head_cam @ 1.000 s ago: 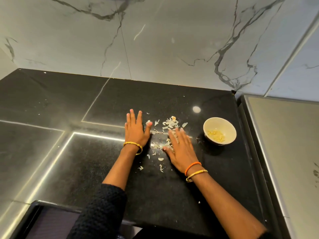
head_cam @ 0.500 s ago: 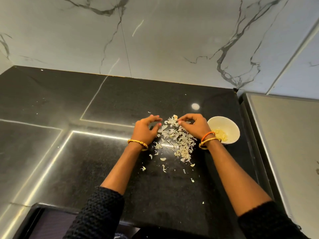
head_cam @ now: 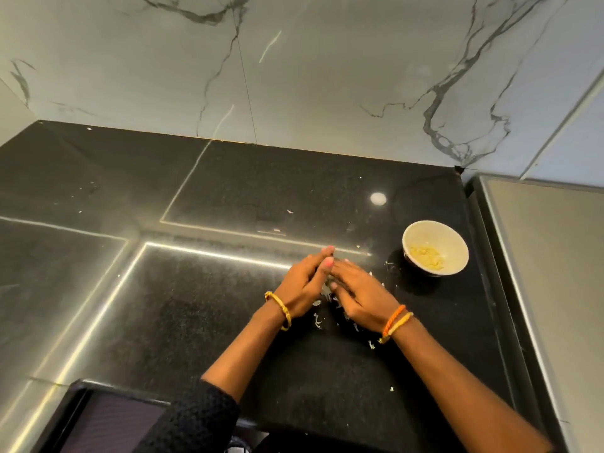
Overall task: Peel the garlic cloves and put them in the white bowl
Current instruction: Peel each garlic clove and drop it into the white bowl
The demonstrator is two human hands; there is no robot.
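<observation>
1. Peeled garlic sits in the white bowl, right of the hands on the black worktop; that part looks done.
2. Left hand and right hand press together over the skins; grip on them impossible to tell; no unpeeled clove visible.

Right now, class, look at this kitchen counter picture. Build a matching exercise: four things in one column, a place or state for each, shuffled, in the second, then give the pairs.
1. round white bowl
2. thin yellow bangle
3. orange cord bracelet
4. papery garlic skins

A. on the left wrist
B. scattered on the black counter
C. holds peeled yellow garlic
D. on the right wrist

Pairs: 1-C, 2-A, 3-D, 4-B
</observation>
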